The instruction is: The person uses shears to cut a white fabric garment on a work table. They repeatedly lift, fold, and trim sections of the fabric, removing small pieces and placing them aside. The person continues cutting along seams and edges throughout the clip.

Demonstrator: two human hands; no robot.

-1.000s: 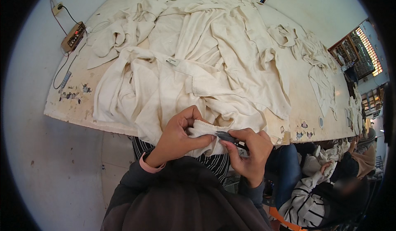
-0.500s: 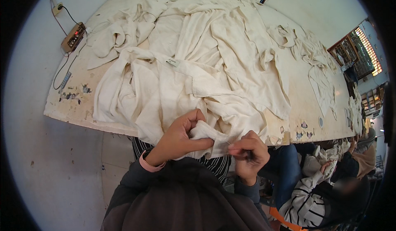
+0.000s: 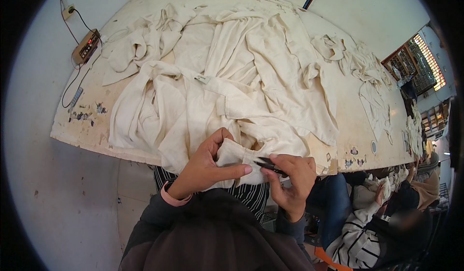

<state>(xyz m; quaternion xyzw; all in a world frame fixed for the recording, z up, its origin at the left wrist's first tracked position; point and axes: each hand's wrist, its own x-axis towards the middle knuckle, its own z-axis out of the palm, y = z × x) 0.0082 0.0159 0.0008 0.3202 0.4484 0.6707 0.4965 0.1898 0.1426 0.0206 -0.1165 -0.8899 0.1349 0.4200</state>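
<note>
A cream garment (image 3: 193, 106) lies crumpled over the near edge of the table, with a small label at its neck. My left hand (image 3: 211, 167) pinches a hemmed edge of it, perhaps a cuff, thumb on top and the fingers behind the cloth. Between the thumb and fingers of my right hand (image 3: 295, 176) is a pair of small dark thread snips (image 3: 270, 165). Their tips point left and meet the cloth just beside my left thumb. Whether a thread lies between the blades is too small to tell.
More cream garments (image 3: 261, 43) are heaped farther back on the worn table (image 3: 350, 140), and others (image 3: 367, 73) lie to the right. A brown box with red lights (image 3: 86, 46) and cables hangs at the left wall. At the lower right sits a person in a striped top (image 3: 355, 239), handling cloth.
The dark snips, earlier tucked in my right hand while its fingertips pinched at the cloth, now point out toward the hem. My left hand keeps its hold on the garment.
</note>
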